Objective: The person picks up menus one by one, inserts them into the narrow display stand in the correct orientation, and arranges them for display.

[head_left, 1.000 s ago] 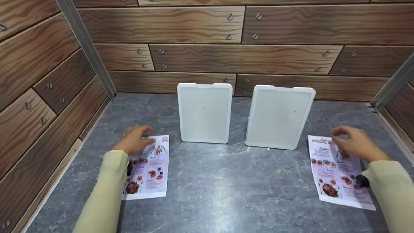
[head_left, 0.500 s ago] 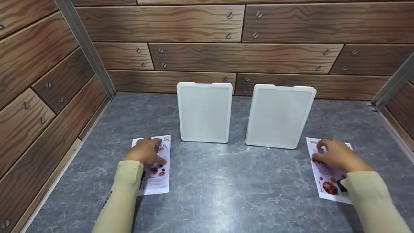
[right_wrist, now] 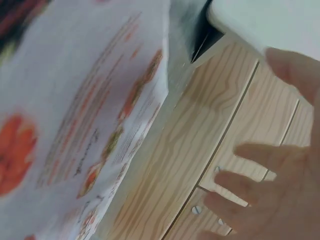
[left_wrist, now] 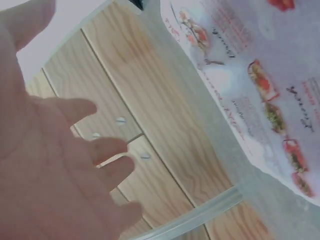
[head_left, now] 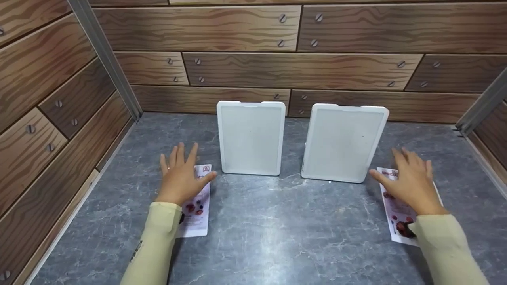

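Note:
My left hand (head_left: 180,180) hovers over the left menu sheet (head_left: 196,221), fingers spread and straight, holding nothing. In the left wrist view its palm and fingers show apart from the printed menu sheet (left_wrist: 270,65). On the right side, my right hand (head_left: 412,186) is spread above the other menu sheet (head_left: 400,221), covering much of it. The right wrist view shows that sheet (right_wrist: 90,100) lying away from the extended fingers. Both sheets carry food pictures and text and lie flat on the table.
Two white framed panels, a left panel (head_left: 250,138) and a right panel (head_left: 344,142), stand upright at the middle back of the grey marbled table (head_left: 277,229). Wood-patterned walls (head_left: 237,71) enclose the back and sides, with metal strips (head_left: 107,59) at the corners.
Both hands went from curled fingers to spread, straight ones. The left hand has moved right over its sheet, and the right hand has moved left over its own. The panels stay put.

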Available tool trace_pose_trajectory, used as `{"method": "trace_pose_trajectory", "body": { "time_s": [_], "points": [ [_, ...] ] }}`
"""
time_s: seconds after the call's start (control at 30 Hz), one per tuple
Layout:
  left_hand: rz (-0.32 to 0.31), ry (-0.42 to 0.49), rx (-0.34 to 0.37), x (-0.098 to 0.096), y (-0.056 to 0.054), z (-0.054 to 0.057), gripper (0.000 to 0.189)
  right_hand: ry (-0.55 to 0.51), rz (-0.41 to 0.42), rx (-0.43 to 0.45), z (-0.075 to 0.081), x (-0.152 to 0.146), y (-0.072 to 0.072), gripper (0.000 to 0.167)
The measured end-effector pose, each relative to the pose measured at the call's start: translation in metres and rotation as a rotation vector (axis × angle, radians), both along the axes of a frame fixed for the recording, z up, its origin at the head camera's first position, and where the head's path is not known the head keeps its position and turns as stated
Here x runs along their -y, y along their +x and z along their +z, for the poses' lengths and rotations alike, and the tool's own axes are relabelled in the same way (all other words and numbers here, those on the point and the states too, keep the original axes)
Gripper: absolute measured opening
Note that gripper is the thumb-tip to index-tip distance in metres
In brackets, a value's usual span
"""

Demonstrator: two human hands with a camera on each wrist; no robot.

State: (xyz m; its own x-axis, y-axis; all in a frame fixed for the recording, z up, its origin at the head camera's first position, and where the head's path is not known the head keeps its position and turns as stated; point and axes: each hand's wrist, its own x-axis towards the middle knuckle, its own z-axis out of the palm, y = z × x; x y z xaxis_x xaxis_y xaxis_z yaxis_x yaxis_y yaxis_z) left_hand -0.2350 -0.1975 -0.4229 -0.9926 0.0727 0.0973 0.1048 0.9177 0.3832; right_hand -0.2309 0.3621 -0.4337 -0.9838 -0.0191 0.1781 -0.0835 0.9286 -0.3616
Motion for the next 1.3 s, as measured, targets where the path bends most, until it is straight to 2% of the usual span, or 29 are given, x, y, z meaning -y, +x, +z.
{"method": "trace_pose_trajectory", "body": {
  "time_s": [0.13, 0.37, 0.63, 0.93, 1.3],
  "points": [
    [0.022, -0.041, -0.070, -0.001, 0.001, 0.004, 0.104, -0.008, -0.030, -0.033, 0.003, 0.008, 0.002, 0.108],
    [0.034, -0.043, -0.109, -0.002, 0.002, 0.008, 0.109, 0.004, -0.049, -0.073, 0.006, 0.016, 0.005, 0.112],
    [0.041, -0.037, -0.093, 0.000, 0.004, 0.009, 0.109, 0.019, -0.034, -0.068, 0.006, 0.023, 0.004, 0.112],
    [0.033, -0.017, -0.050, -0.007, 0.004, 0.008, 0.108, 0.002, -0.031, -0.044, 0.000, 0.022, 0.008, 0.112],
    [0.015, 0.010, -0.036, -0.013, 0.001, 0.002, 0.108, -0.002, -0.011, -0.036, 0.001, 0.024, 0.007, 0.111]
  ]
}}
